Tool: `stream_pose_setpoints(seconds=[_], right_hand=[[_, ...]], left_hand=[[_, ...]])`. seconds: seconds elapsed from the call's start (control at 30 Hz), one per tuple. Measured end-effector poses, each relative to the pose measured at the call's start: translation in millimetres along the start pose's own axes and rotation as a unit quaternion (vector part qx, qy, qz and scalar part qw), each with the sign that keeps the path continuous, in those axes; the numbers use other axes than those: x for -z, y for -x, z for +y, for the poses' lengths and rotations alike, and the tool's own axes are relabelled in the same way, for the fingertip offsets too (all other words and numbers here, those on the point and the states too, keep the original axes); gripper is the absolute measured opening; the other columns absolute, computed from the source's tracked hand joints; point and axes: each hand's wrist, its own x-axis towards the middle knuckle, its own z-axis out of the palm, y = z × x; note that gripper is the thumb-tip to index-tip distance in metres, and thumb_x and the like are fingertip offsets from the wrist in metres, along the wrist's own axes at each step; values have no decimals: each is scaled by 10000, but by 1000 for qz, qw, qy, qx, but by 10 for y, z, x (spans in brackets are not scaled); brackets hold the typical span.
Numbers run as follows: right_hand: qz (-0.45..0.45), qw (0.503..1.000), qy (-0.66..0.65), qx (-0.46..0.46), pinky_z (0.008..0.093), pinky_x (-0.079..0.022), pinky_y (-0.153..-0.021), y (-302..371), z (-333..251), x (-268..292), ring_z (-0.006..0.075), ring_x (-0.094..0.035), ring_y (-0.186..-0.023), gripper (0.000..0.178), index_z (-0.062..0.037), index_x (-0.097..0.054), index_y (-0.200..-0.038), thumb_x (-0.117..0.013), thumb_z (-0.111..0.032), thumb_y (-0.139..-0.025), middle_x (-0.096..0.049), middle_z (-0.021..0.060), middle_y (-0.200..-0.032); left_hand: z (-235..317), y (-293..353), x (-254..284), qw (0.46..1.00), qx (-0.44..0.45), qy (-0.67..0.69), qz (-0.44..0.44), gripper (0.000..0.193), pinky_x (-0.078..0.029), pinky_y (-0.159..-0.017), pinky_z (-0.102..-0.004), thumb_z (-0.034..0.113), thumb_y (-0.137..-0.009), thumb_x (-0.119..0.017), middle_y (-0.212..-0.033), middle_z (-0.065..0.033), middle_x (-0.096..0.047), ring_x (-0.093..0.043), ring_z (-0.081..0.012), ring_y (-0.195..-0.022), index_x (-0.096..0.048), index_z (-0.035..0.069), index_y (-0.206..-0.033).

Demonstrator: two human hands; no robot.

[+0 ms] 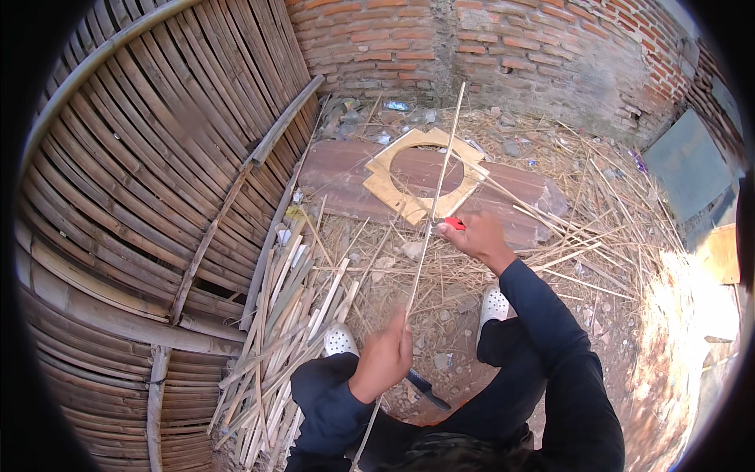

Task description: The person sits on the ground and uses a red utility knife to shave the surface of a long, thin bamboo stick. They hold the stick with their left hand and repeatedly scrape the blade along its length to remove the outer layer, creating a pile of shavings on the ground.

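Observation:
A long, thin bamboo strip (444, 169) runs slantwise between my legs, its far end raised over a pale wooden board with a round hole (379, 169). My left hand (383, 358) is closed around the strip's nearer part. Farther along, my right hand (481, 236) grips a small red tool (454, 224) against the strip, near the board's front edge. Fingers hide most of that tool, and its working edge cannot be made out. Below my left hand, between my legs, lies a dark knife-like tool (429, 389), partly covered.
A heap of split bamboo strips (267, 346) lies beside my left leg. The holed board rests on a reddish-brown slab (338, 177). Bamboo fencing (173, 157) rises on the left, a brick wall (377, 47) behind. Loose strips and shavings (582, 236) litter the ground.

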Motion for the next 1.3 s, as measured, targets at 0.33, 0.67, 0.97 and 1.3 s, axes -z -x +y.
stream_pose_setpoints(seconds=[0.33,0.67,0.97,1.3], right_hand=[[-3,1000,0,-22,433,-450,-488,20,123,13,315,-605,-516,612,-76,-638,-632,-557,-656,-808,-586,133,-539],[96,984,41,-147,489,-463,-563,-85,1002,-156,375,-625,-609,692,-72,-694,-719,-451,-708,-845,-610,182,-603],[36,936,121,-330,484,-496,-654,178,1760,236,413,-651,-741,747,-68,-709,-836,-383,-740,-857,-659,220,-728],[-212,874,-261,-350,301,-336,-417,332,1087,41,98,-408,-441,570,-11,-627,-786,-586,-572,-874,-423,-11,-536]], left_hand=[[7,152,99,999,3,18,-44,409,-460,-548,-470,70,-919,-507,-629,-251,-559,-597,-427,-597,-431,-107,-1281],[3,306,102,992,-27,45,-116,420,-452,-522,-402,87,-927,-512,-600,-223,-529,-581,-370,-534,-438,-103,-1294],[-25,1394,30,970,78,154,-169,434,-441,-498,-317,118,-955,-521,-586,-151,-501,-561,-218,-487,-428,-60,-1340],[-81,1507,-68,954,160,188,-169,413,-414,-505,-266,91,-958,-493,-593,-57,-518,-510,-104,-521,-441,-58,-1339]])
